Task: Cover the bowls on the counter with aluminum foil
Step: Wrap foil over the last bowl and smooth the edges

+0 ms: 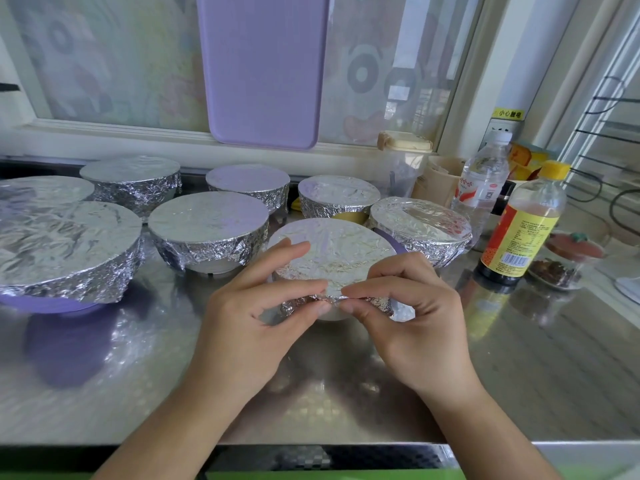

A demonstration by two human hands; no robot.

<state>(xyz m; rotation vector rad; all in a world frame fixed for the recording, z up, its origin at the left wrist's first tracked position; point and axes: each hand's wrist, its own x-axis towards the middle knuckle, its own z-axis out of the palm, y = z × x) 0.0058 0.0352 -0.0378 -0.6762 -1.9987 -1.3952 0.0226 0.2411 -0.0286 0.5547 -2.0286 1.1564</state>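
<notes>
Several foil-covered bowls stand on the steel counter (138, 368). The nearest one is a small white bowl (332, 254) with foil stretched flat over its top and folded down its side. My left hand (256, 306) and my right hand (398, 303) meet at its near rim, each pinching the crumpled foil edge between thumb and forefinger. Behind it stand other wrapped bowls, among them a mid-sized one (207, 223), a large purple one (65, 251) at the left and one (420, 226) at the right.
At the right stand a dark sauce bottle with a yellow cap (519, 230), a clear water bottle (481, 181), a lidded container (403, 161) and a small dish with a red lid (568, 258). A purple cutting board (263, 67) leans against the window.
</notes>
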